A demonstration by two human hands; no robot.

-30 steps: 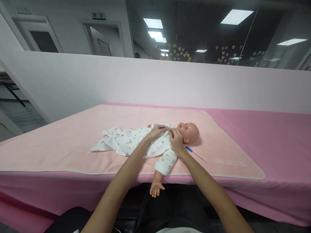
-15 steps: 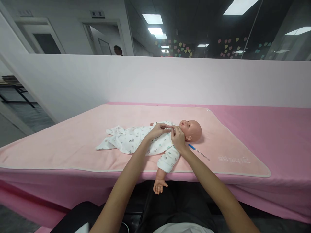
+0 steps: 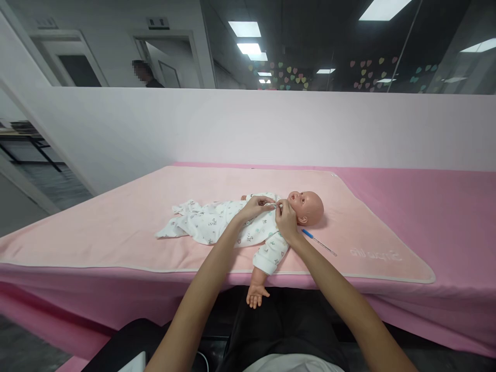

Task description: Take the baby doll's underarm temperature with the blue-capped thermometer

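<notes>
A baby doll lies on its back, head to the right, in a white patterned baby romper. My left hand is closed on the romper's cloth at the upper chest. Beside it, close to the doll's chin, my right hand pinches the cloth near the neckline. The fingertips of both hands nearly meet there, and what exactly lies between them is too small to make out. One doll arm hangs over the table's front edge, its hand palm up.
A thermometer-like stick with a blue end lies by the doll's head on a peach blanket. Pink cloth covers the table. Behind rises a white partition; beyond it a person is partly visible.
The person beyond the partition has moved left. My hands stay at the doll's neckline with only slight finger movement; the view has shifted a little.
</notes>
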